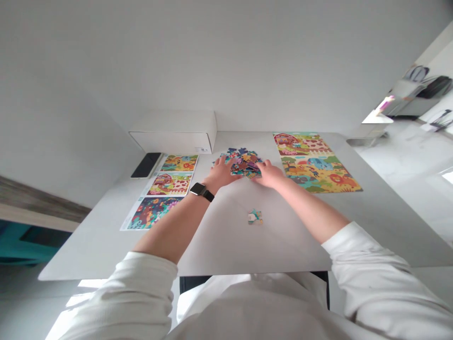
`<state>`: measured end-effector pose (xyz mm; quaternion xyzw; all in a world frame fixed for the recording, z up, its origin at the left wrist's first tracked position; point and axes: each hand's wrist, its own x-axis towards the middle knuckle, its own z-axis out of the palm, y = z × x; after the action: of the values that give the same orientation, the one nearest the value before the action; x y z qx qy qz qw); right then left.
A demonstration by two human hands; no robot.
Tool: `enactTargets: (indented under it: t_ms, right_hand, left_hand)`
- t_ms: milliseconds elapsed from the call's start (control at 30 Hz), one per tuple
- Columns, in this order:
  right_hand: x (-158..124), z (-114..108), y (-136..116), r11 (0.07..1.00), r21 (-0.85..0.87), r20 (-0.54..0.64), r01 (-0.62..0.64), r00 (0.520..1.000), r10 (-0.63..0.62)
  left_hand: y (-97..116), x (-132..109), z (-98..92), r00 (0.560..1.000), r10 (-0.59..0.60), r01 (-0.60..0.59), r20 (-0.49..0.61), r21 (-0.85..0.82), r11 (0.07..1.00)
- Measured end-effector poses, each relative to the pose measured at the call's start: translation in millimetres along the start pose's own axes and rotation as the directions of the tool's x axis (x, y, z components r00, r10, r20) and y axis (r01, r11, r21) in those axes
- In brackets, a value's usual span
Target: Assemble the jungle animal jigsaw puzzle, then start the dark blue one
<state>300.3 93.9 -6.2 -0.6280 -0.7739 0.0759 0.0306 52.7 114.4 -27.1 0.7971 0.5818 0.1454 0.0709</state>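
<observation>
A heap of loose colourful puzzle pieces (243, 159) lies on the white table (226, 236) ahead of me. My left hand (220, 173), a black watch on its wrist, rests flat against the heap's left side with fingers spread. Against the heap's right side presses my right hand (269, 174), fingers touching the pieces. A single small piece (255, 216) lies alone on the table nearer to me, apart from both hands.
Two finished puzzles (314, 163) lie at the right. A sheet of three reference pictures (164, 189) lies at the left beside a black phone (146, 165). A white box (177, 132) stands at the back left. The wall is just behind.
</observation>
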Motion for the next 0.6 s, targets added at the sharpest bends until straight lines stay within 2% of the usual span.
enactTargets:
  t_ms: [167, 600]
  right_hand:
    - [15, 3, -4, 0.999, 0.02, 0.045, -0.03, 0.999, 0.029]
    - [49, 1, 4, 0.999, 0.017, 0.016, -0.042, 0.999, 0.042]
  left_hand:
    - [3, 11, 7.8, 0.994, 0.014, -0.021, 0.11, 0.064, 0.998]
    - [-7, 51, 17.9, 0.993, 0.074, -0.082, 0.087, 0.091, 0.992]
